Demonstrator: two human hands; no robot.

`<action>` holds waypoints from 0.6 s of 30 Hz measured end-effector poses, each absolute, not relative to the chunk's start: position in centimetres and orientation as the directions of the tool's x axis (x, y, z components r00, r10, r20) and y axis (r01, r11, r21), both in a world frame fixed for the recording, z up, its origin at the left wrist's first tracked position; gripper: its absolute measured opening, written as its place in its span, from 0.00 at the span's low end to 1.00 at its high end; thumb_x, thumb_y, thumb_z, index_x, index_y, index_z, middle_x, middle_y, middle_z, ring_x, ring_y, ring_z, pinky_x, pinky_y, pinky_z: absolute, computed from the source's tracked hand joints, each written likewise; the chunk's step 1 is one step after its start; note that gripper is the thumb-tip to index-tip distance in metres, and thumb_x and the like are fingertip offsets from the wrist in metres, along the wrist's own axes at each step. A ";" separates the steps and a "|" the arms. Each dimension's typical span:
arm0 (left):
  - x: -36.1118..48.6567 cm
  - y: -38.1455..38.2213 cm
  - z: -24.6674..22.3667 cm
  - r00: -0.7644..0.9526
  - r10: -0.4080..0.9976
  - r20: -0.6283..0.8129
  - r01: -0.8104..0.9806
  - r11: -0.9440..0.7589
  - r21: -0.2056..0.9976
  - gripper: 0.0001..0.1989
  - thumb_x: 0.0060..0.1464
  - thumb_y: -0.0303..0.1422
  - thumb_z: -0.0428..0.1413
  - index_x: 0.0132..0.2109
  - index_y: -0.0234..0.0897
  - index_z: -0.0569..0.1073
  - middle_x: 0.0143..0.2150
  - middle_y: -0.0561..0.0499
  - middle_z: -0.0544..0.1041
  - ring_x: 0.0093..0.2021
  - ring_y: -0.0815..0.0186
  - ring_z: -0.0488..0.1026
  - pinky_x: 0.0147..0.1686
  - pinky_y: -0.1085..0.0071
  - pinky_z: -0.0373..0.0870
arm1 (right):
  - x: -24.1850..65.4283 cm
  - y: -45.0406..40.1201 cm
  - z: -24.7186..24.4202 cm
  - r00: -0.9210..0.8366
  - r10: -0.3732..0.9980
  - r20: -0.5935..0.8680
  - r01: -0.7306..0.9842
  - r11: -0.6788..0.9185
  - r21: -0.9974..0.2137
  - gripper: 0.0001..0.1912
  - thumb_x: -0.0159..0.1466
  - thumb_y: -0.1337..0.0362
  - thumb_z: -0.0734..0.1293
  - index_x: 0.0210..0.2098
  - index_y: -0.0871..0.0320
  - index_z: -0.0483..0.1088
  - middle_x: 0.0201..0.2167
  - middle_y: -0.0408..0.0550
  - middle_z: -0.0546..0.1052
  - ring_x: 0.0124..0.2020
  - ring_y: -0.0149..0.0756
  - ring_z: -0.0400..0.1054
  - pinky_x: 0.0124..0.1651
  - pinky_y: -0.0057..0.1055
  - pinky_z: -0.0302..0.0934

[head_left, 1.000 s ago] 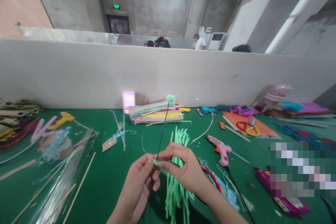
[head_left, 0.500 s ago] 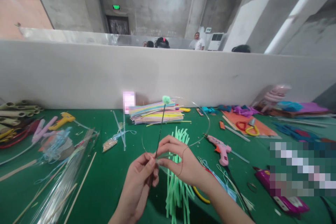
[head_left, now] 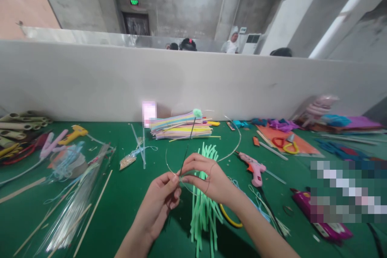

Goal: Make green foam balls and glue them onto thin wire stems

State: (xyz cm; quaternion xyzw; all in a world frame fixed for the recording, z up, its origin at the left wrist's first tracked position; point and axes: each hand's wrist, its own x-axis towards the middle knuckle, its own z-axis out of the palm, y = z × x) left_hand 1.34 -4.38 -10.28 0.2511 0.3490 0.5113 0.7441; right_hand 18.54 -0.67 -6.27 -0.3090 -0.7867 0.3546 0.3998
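Pinched in the fingers of my left hand [head_left: 157, 201] is a dark thin stem [head_left: 192, 129], which leans up and away with a fluffy green tip [head_left: 197, 113]. My right hand [head_left: 208, 177] meets it at the stem's lower part, thumb and forefinger closed on a thin clear thread [head_left: 240, 135]. That thread loops out widely to the right and behind the hands; its exact path at the fingertips is too fine to make out. Under my right hand lies a bundle of light green pipe cleaners [head_left: 201, 219] on the green table.
Behind the hands lies a pile of multicoloured pipe cleaners [head_left: 181, 129]. To the right are a pink glue gun [head_left: 255, 167], scissors [head_left: 286, 144] and a magenta pouch [head_left: 317, 213]. At left are a yellow glue gun [head_left: 73, 135], clear-wrapped sticks [head_left: 77, 209] and bamboo tubes [head_left: 18, 127]. A white partition [head_left: 121, 80] stands behind.
The green-tipped stem leans farther right, and the thread loop has shifted slightly. Both hands keep their pinches at nearly the same spot. The view has tilted a little.
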 end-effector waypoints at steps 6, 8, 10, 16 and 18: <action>1.3 -4.6 -10.0 0.282 0.896 -0.344 -0.580 0.445 0.683 0.26 0.34 0.43 0.75 0.34 0.33 0.72 0.25 0.57 0.68 0.20 0.80 0.60 0.16 0.84 0.54 | 18.6 -0.7 -6.2 -0.520 0.763 0.384 0.186 0.540 -0.821 0.04 0.61 0.70 0.73 0.33 0.56 0.76 0.36 0.43 0.74 0.41 0.34 0.70 0.47 0.33 0.64; 1.3 -4.7 -9.8 0.309 0.880 -0.362 -0.569 0.475 0.671 0.28 0.33 0.44 0.76 0.35 0.33 0.72 0.29 0.56 0.70 0.20 0.81 0.59 0.15 0.84 0.54 | 18.6 -0.9 -5.9 -0.540 0.755 0.371 0.187 0.538 -0.822 0.05 0.61 0.71 0.73 0.33 0.56 0.74 0.36 0.42 0.75 0.41 0.33 0.69 0.48 0.33 0.63; 1.3 -4.8 -9.7 0.318 0.877 -0.360 -0.553 0.480 0.681 0.27 0.34 0.43 0.75 0.36 0.33 0.72 0.30 0.55 0.70 0.20 0.81 0.59 0.15 0.84 0.54 | 18.6 -0.9 -5.6 -0.546 0.757 0.361 0.202 0.536 -0.820 0.06 0.60 0.72 0.73 0.33 0.56 0.74 0.35 0.42 0.74 0.42 0.34 0.68 0.50 0.34 0.61; 1.4 -5.0 -9.7 0.160 0.959 -0.236 -0.489 0.284 0.825 0.18 0.50 0.45 0.67 0.38 0.35 0.74 0.36 0.50 0.73 0.35 0.67 0.72 0.30 0.74 0.72 | 18.2 -0.8 -6.0 -0.499 0.816 0.291 0.228 0.448 -0.865 0.02 0.64 0.69 0.69 0.34 0.57 0.72 0.36 0.43 0.72 0.35 0.31 0.68 0.37 0.29 0.64; 1.2 -5.2 -9.7 0.042 0.988 -0.147 -0.429 0.150 0.891 0.15 0.56 0.44 0.62 0.41 0.37 0.76 0.40 0.49 0.75 0.41 0.65 0.72 0.39 0.71 0.73 | 18.0 -0.7 -6.2 -0.476 0.834 0.278 0.226 0.422 -0.878 0.03 0.64 0.67 0.69 0.33 0.57 0.71 0.36 0.44 0.72 0.34 0.31 0.69 0.33 0.28 0.64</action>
